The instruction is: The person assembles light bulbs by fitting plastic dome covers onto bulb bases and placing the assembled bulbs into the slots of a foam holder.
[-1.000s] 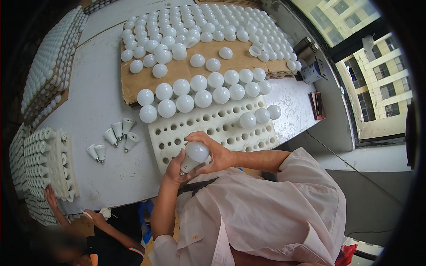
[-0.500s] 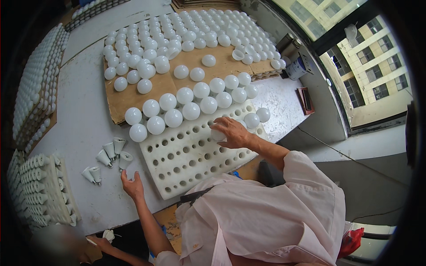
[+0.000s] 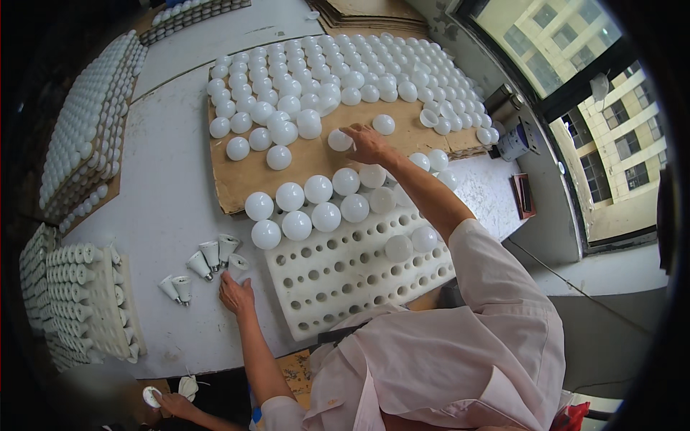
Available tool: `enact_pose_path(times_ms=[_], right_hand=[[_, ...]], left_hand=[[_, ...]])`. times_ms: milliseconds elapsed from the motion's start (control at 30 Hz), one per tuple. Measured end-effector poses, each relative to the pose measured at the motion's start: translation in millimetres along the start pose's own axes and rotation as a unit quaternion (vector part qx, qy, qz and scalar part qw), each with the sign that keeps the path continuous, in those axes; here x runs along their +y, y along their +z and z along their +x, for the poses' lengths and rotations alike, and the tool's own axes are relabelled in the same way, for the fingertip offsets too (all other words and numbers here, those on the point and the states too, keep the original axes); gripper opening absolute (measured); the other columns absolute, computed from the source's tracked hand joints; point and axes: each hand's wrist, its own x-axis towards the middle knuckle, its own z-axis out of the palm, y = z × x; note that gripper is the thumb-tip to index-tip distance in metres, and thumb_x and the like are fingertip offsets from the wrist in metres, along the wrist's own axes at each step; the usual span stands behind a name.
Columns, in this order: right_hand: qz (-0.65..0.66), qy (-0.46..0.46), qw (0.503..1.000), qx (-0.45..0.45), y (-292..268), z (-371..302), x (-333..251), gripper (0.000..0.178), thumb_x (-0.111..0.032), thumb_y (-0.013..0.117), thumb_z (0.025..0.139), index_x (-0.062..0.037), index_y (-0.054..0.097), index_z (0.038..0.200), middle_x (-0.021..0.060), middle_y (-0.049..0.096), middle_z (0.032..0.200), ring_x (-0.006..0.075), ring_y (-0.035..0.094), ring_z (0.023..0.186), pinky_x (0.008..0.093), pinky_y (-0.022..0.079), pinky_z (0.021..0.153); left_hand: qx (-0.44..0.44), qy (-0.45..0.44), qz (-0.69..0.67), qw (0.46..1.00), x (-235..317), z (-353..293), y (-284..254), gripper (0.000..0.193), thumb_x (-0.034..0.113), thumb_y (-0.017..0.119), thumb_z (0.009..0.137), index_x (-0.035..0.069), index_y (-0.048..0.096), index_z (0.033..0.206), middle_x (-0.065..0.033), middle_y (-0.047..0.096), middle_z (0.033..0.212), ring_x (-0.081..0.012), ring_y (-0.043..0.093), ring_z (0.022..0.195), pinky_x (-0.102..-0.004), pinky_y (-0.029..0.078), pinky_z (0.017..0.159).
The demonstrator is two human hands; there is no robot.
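My right hand is stretched over the cardboard, its curved fingers against the side of a round white bulb cover. Another cover lies just beyond that hand. My left hand rests on the table with fingers apart, close by a white bulb base lying among several others; whether its fingertips touch the base I cannot tell. Between my arms lies a white foam tray with rows of holes. Two rows of covers stand along its far side, and two more covers sit on its right part.
Many covers fill the far part of the cardboard sheet. Stacks of covers and racked bulb bases stand at left. At lower left another person's hand holds a white disc. A window is at right.
My right hand has moved from the foam tray to the cardboard, leaving a cover on the tray. My left hand has moved nearer the bulb bases. The view has shifted.
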Motion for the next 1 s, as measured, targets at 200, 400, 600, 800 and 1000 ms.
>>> enact_pose_path(times_ms=[200,400,600,800,1000], right_hand=[[-0.072,0.036,0.98,-0.18,-5,45,-22,0.071,-0.033,0.073,0.074,-0.0112,0.045,0.135,0.0203,0.05,0.129,0.0356,0.05,0.119,0.0404,0.044,0.098],[0.673,0.102,0.729,-0.066,-38,-22,-52,0.078,-0.029,0.073,0.078,-0.012,0.033,0.143,0.0136,0.049,0.128,0.0286,0.054,0.114,0.0414,0.054,0.089],[0.728,0.015,0.665,-0.167,-30,-135,-102,0.079,-0.02,0.083,0.07,-0.0096,0.037,0.134,0.0107,0.053,0.123,0.0264,0.06,0.106,0.0366,0.059,0.08],[0.846,0.026,0.497,-0.193,-7,-195,-145,0.075,-0.021,0.085,0.066,-0.0103,0.041,0.126,0.0116,0.055,0.121,0.0252,0.063,0.102,0.029,0.06,0.069],[0.832,0.003,0.531,-0.159,-13,-219,-160,0.072,-0.022,0.086,0.064,-0.0109,0.046,0.124,0.0072,0.059,0.114,0.0145,0.057,0.101,0.0259,0.053,0.066]], left_hand=[[0.003,0.029,0.055,0.998,11,12,9,0.062,0.029,0.083,0.067,0.007,0.052,0.116,-0.0126,0.064,0.11,-0.0317,0.06,0.1,-0.043,0.045,0.085],[0.026,0.037,-0.066,0.997,-3,8,20,0.049,0.024,0.082,0.067,0.004,0.06,0.106,-0.0156,0.065,0.103,-0.0353,0.061,0.094,-0.0428,0.048,0.084],[-0.145,-0.068,-0.673,0.722,22,-65,-30,0.046,0.015,0.068,0.084,-0.005,0.053,0.122,-0.0144,0.063,0.109,-0.0207,0.066,0.087,-0.0327,0.053,0.071],[-0.33,0.06,-0.764,0.551,103,-129,-88,0.053,0.022,0.071,0.082,-0.009,0.05,0.119,-0.0256,0.064,0.108,-0.0185,0.065,0.07,-0.0273,0.049,0.053],[-0.386,0.099,-0.72,0.568,123,-157,-92,0.052,0.024,0.073,0.081,-0.012,0.051,0.113,-0.0269,0.067,0.096,-0.0122,0.06,0.055,-0.0191,0.038,0.037]])
